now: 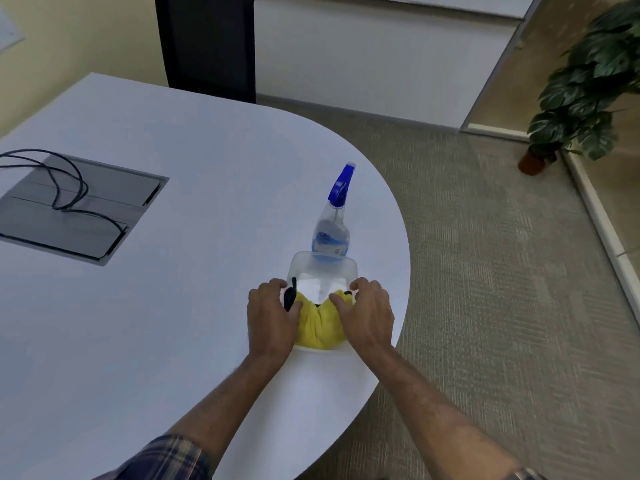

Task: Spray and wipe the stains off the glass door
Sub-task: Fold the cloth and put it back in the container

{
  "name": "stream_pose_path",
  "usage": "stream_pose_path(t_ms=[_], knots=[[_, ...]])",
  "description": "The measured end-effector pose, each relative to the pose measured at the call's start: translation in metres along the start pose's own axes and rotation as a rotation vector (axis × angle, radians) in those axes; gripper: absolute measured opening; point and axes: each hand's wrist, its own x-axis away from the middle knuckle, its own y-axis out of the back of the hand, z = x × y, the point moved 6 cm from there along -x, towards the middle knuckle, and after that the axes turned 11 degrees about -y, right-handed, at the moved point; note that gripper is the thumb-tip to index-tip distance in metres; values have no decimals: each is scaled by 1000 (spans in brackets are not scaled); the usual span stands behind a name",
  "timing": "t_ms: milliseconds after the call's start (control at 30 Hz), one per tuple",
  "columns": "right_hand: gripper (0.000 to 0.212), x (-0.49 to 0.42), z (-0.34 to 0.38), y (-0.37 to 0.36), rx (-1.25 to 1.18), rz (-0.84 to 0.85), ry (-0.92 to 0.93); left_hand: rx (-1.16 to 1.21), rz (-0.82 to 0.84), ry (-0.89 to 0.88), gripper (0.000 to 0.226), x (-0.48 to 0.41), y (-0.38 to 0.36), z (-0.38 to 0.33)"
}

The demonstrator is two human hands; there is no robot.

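Note:
A clear plastic box (323, 268) sits near the rounded right edge of the white table (173, 323). A yellow cloth (320, 329) is bunched in its near end. Both my hands grip the box's near sides: my left hand (272, 320) on the left, by a black clip (289, 296), and my right hand (367, 315) on the right, its fingers touching the cloth. Just behind the box stands a clear spray bottle (331, 233) with blue liquid and a blue trigger head. A glass panel (502, 64) rises at the far right of the room.
A grey cable hatch (104, 202) with black cables lies in the table at left. A dark column (207, 43) stands behind the table. A potted plant (585, 88) stands on the carpet at far right, beside a low white sill.

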Motion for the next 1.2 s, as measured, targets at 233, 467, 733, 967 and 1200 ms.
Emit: stream_pose_path(t_ms=[233,467,733,967,1200], knots=[[57,-44,34,21,-439,-31,82,141,81,-151,49,-56,-14,-38],[62,-101,52,0,-456,156,135,191,242,-187,58,-119,-47,-40],[46,-126,70,-18,-544,258,225,303,194,-216,51,-148,-68,-32],[46,-111,89,15,-597,213,287,332,161,-281,52,-151,-42,-56],[42,-62,119,82,-672,221,391,410,128,-381,50,-132,36,-102]])
